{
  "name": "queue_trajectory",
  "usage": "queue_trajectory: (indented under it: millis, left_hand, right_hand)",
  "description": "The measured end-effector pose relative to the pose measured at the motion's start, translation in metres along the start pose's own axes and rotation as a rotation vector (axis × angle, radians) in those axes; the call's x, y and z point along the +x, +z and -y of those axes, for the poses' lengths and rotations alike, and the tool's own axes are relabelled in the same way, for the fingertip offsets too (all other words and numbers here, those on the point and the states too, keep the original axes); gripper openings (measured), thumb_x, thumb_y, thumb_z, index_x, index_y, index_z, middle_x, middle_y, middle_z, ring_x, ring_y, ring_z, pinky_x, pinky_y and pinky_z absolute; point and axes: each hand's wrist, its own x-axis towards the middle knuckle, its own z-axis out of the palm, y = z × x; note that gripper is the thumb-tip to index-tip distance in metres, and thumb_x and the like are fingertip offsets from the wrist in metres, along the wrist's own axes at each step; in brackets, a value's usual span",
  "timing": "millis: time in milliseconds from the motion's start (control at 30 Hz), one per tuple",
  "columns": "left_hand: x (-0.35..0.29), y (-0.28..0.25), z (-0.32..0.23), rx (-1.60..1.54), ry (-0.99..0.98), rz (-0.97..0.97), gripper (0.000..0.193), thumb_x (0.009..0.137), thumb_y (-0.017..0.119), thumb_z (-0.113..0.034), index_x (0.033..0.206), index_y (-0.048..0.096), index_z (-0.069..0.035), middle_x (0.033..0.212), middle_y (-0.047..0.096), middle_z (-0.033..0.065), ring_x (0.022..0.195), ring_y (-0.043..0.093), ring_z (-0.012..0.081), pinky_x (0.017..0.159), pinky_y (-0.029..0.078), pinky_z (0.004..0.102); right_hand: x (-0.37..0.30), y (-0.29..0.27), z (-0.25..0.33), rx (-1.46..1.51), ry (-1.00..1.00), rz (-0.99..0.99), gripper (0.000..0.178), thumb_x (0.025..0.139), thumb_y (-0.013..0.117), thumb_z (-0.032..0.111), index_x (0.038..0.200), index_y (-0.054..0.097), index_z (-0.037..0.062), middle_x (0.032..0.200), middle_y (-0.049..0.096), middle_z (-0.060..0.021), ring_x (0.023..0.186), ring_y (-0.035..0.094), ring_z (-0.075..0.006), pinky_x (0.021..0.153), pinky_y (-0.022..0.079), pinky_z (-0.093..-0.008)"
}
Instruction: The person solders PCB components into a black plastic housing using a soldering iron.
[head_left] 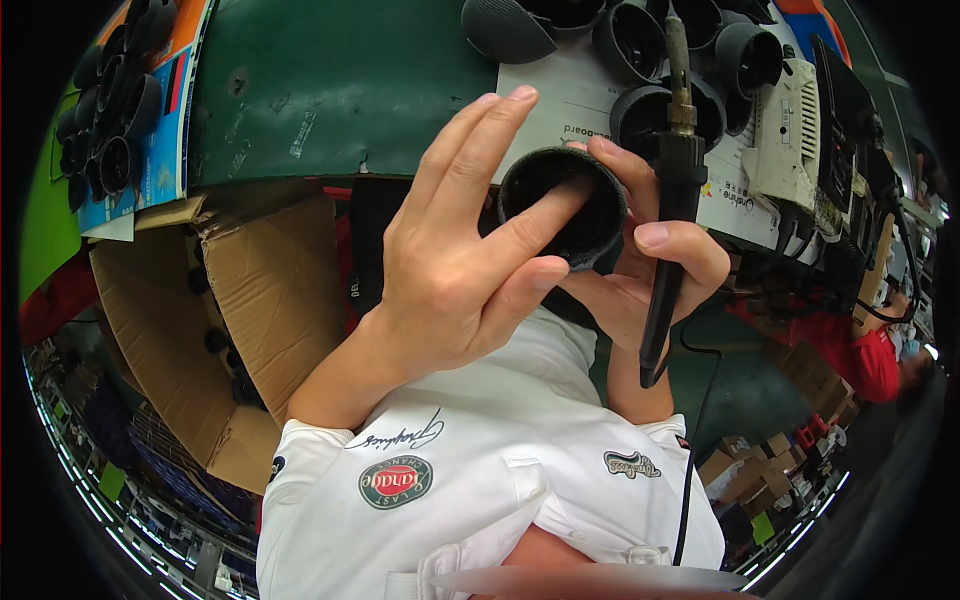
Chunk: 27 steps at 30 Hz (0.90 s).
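A black, ribbed, cup-shaped part [543, 185] is held in front of my chest, its round opening turned up toward me. My right hand [625, 285] grips it from the right side, fingers curled round its wall. That same hand also holds a soldering iron [677, 215] between its fingers, the metal tip pointing away from me and the handle end near my wrist. My left hand [445, 260] has its index finger reaching into the cup's opening. Its thumb lies by the near rim, and the other fingers stretch out past the cup. The inside bottom is dark and partly hidden.
More black cups [632, 45] crowd the bench's far right, on a white sheet. Beside them stands a pale soldering station [790, 135]. Several black parts [117, 165] lie at far left. An open cardboard box [270, 290] sits left of me. The iron's cord [705, 420] hangs at right.
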Motion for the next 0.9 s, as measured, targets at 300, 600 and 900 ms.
queue_trajectory:
  millis: [300,600,900]
  left_hand:
    - [-0.007,0.003,0.000,-0.159,-0.050,0.035,0.026,0.087,0.054,-0.016,0.094,0.066,0.005,0.122,0.048,0.0309,0.110,0.052,0.0383,0.090,0.044,0.0406]
    - [-0.010,-0.002,-0.001,-0.861,-0.359,-0.176,0.019,0.075,0.065,0.004,0.092,0.058,0.002,0.123,0.048,0.0240,0.107,0.052,0.0283,0.090,0.043,0.0346]
    - [0.000,-0.016,0.011,-0.213,-0.045,0.071,0.026,0.087,0.056,-0.021,0.095,0.067,0.002,0.128,0.045,0.0289,0.113,0.051,0.0359,0.088,0.046,0.0389]
  right_hand:
    - [-0.006,-0.001,0.000,-0.024,0.029,0.023,0.061,0.070,0.078,0.009,0.110,0.032,0.0135,0.119,0.046,-0.0370,0.112,0.053,-0.0401,0.090,0.049,-0.0440]
    - [0.000,0.004,0.004,-0.115,0.012,-0.006,0.066,0.066,0.081,0.005,0.109,0.031,0.0159,0.116,0.049,-0.0349,0.103,0.058,-0.0400,0.085,0.052,-0.0468]
    - [0.001,-0.002,0.005,-0.189,-0.005,0.045,0.063,0.068,0.079,0.005,0.108,0.031,0.0159,0.117,0.048,-0.0348,0.105,0.057,-0.0402,0.087,0.051,-0.0462]
